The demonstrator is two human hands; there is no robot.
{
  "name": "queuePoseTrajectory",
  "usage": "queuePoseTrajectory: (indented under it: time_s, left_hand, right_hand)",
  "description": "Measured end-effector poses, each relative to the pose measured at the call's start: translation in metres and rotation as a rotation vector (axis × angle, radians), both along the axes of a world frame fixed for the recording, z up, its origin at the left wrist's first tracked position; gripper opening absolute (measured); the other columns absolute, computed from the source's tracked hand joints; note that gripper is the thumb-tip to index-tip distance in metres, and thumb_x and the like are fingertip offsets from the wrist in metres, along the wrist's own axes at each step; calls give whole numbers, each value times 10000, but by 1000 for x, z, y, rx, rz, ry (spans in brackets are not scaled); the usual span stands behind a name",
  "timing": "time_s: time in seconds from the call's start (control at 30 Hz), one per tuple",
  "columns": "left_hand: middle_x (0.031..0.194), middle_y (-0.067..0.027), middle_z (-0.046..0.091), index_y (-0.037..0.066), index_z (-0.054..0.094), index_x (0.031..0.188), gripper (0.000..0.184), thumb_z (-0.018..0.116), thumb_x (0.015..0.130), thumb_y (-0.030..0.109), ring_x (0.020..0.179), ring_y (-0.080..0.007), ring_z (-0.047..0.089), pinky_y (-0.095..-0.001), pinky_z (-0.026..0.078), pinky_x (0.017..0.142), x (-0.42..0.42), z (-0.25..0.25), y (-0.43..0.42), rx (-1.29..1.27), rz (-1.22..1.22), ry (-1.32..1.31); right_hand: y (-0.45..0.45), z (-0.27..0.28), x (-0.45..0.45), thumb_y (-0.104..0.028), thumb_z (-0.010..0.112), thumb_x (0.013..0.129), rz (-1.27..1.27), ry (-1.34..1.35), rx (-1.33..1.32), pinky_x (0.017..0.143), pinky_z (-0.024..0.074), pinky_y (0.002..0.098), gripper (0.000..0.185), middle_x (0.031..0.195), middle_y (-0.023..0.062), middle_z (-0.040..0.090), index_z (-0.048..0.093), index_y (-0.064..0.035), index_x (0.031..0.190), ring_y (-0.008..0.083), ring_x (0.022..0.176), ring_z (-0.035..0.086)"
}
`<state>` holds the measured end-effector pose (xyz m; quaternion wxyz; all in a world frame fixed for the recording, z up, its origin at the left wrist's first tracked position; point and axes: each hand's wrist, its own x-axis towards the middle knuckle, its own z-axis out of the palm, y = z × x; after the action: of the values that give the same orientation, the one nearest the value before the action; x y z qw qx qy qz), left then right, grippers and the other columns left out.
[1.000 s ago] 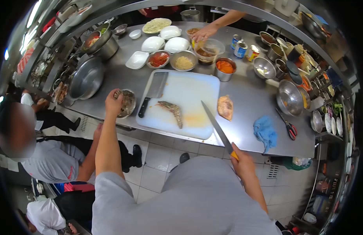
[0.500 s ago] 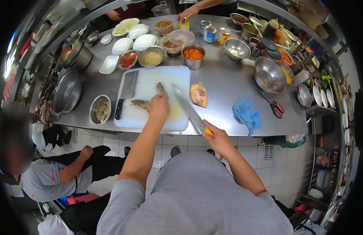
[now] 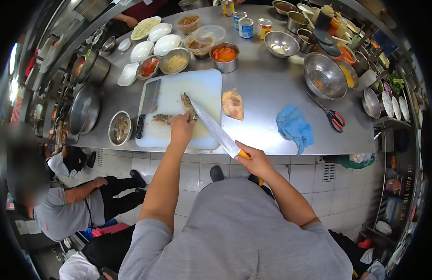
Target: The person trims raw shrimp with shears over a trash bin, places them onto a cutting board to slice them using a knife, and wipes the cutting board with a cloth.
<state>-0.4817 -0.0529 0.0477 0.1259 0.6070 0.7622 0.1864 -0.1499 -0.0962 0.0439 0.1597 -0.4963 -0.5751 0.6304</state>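
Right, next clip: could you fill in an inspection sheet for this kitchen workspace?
Surface: metal table; cutting board near its front edge.
Job's things: knife, tip at or just over one prawn; second prawn to its left, both on the board.
Clutter: cleaver on the board; blue cloth and scissors at the right; cans and white dishes toward the far side.
Left grip: holding the first prawn on the board.
Right grip: closed on the knife's yellow handle.
Cables: nothing seen on the table.
Surroundings: person at the left; tiled floor.
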Motion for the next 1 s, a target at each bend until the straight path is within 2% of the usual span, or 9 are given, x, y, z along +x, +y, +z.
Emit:
queuePoseTrajectory:
  time_s: [0.23, 0.3, 0.53, 0.6, 0.9, 1.0]
  left_hand:
    - [1090, -255, 692, -11, 682, 1262, 399, 764, 896, 124, 1043, -434, 653, -513, 513, 930, 3, 3, -3, 6, -9, 49]
    - [1092, -262, 691, -4, 678, 1290, 431, 772, 892, 130, 1059, -440, 655, -511, 515, 941, 3, 6, -1, -112, -15, 91]
    - [1060, -268, 697, -10, 705, 1248, 405, 785, 881, 139, 1039, -460, 662, -516, 521, 935, 7, 3, -4, -46, -15, 99]
    - [1018, -263, 673, -22, 695, 1052, 243, 772, 870, 118, 1027, -444, 653, -538, 515, 906, 10, 1, -3, -9, 17, 101]
    - [1035, -271, 666, -10, 691, 1058, 254, 784, 875, 140, 1043, -459, 652, -538, 524, 903, 2, 0, 0, -96, 35, 69]
    - [1042, -267, 663, -6, 681, 1053, 257, 783, 871, 142, 1047, -456, 650, -537, 525, 900, 6, 1, 0, -80, 47, 57]
  right_hand:
    - [3, -12, -3, -240, 772, 967, -6, 59, -72, 518, 491, 286, 626, 828, 8, 635, 555, -266, 1553, 90, 533, 498]
    - [5, -14, -5, -237, 771, 968, -14, 95, -75, 516, 490, 285, 625, 821, 5, 626, 556, -260, 1553, 89, 530, 493]
    - [9, -13, -6, -217, 767, 972, 7, 79, -61, 505, 475, 281, 621, 838, 2, 633, 555, -244, 1555, 85, 528, 494]
    - [8, -13, 1, -211, 767, 972, 24, 74, -61, 502, 474, 283, 620, 841, 0, 632, 556, -245, 1554, 87, 526, 495]
    - [-2, -17, 2, -189, 777, 969, 59, 90, -88, 509, 487, 286, 642, 848, 14, 641, 544, -265, 1562, 91, 532, 503]
    - [-7, -3, 16, -144, 773, 965, 101, 74, -141, 521, 474, 262, 653, 838, -24, 588, 539, -233, 1568, 71, 562, 476]
